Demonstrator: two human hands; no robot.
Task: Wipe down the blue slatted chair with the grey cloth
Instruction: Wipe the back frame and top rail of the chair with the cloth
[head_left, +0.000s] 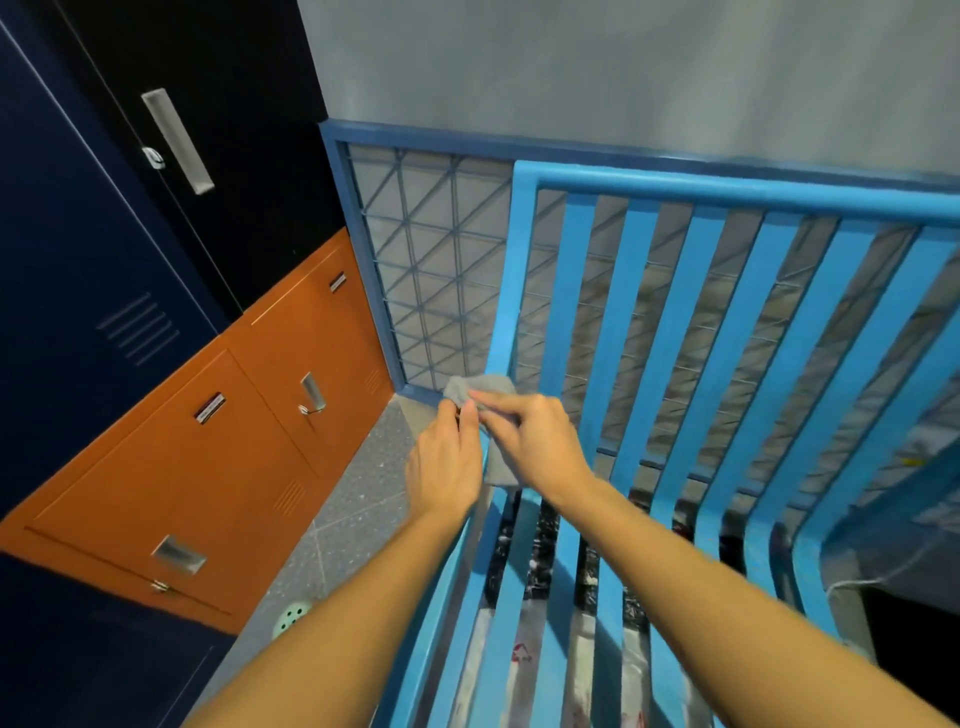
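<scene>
The blue slatted chair (675, 322) fills the right half of the view, its back upright and its seat running toward me. The grey cloth (480, 388) is bunched at the chair's left rear corner, where the left post meets the seat. My left hand (447, 462) pinches the cloth's left side. My right hand (535, 441) grips it from the right, fingers across the top. Both hands touch each other over the cloth, and part of the cloth hangs below them against the post.
Orange lockers (218, 457) and dark blue lockers (78, 234) stand at the left. A blue-framed wire mesh panel (415, 270) is against the grey wall behind the chair. A green floor drain (292, 617) sits on the speckled floor. Bags lie under the seat.
</scene>
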